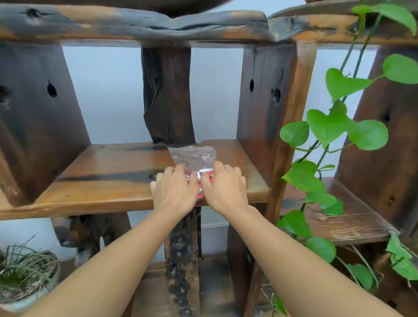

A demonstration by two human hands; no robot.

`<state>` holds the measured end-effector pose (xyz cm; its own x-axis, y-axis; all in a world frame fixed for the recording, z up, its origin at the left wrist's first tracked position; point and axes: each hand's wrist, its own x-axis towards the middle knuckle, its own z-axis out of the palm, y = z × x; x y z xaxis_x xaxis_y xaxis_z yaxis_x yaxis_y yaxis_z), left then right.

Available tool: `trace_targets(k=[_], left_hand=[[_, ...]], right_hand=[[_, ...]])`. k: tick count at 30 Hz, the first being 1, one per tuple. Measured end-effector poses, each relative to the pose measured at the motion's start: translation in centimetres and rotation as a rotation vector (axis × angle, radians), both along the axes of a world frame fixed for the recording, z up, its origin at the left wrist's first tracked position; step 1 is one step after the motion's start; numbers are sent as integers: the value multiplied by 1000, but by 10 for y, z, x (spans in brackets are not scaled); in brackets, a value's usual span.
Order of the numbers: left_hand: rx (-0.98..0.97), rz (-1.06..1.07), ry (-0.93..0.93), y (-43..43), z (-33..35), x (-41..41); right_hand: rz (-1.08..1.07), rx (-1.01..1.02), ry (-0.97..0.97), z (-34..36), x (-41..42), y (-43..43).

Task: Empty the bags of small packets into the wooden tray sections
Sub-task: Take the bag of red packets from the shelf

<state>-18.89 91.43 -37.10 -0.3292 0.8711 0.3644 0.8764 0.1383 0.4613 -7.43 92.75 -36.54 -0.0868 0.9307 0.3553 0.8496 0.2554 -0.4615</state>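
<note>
Near the shelf's (106, 174) front edge, right of centre, we see the clear plastic bag (194, 157) of red packets (201, 196) lying with its long axis front-to-back. Left hand (174, 191) and right hand (222, 189) flank its near end equally; fingers (178, 170) curled onto it.

both forearms bare, no sleeves; left grip (174, 193) and right grip (224, 189) ungloved.

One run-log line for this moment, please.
stage: bag pickup | left hand: on clear bag | right hand: on bag | bag: on wooden shelf | tray: unseen
</note>
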Motion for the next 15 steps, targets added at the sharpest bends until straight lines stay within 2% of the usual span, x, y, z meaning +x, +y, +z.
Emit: trace_targets(k=[3,8,12,15], left_hand=[[77,-74,-157,-11,-2,8],[192,-107,-621,-40,5,13],[31,-203,-1241,-84,11,15],[-174,-361,-1439,-120,5,18]], right_hand=[[46,-79,202,8,-1,-12],[98,-386,771,10,9,-39],[209,-543,1000,3,35,-70],[336,-686,1226,-7,63,-105]])
